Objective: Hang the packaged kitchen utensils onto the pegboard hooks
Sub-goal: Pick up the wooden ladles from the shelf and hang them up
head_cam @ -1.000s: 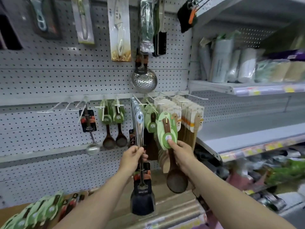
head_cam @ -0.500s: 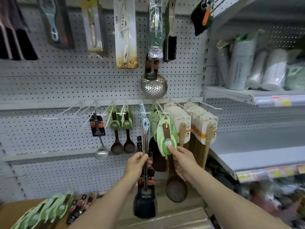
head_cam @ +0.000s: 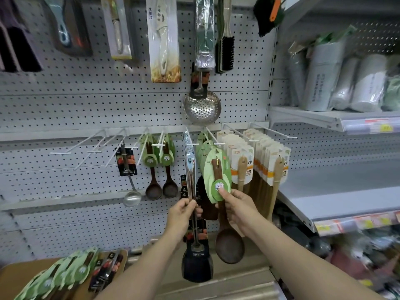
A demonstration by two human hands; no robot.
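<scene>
left grip (head_cam: 183,213): I see it raised, fingers closed.
right grip (head_cam: 239,207): raised, thumb forward, pinching.

Your pegboard (head_cam: 86,105) carries the load: green-carded wooden spoons (head_cam: 159,161) on middle hooks, a steel ladle (head_cam: 131,198) left of them, pale wooden spatulas (head_cam: 257,161) on the right. Down at lower left, more carded spoons (head_cam: 62,276) lie on the brown desk (head_cam: 13,276).

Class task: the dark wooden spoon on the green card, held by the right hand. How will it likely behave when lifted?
The wooden spoon looks rigid and probably bowl-heavy, so it should hang straight. Its green card seems thin and may bend under the right hand.
</scene>
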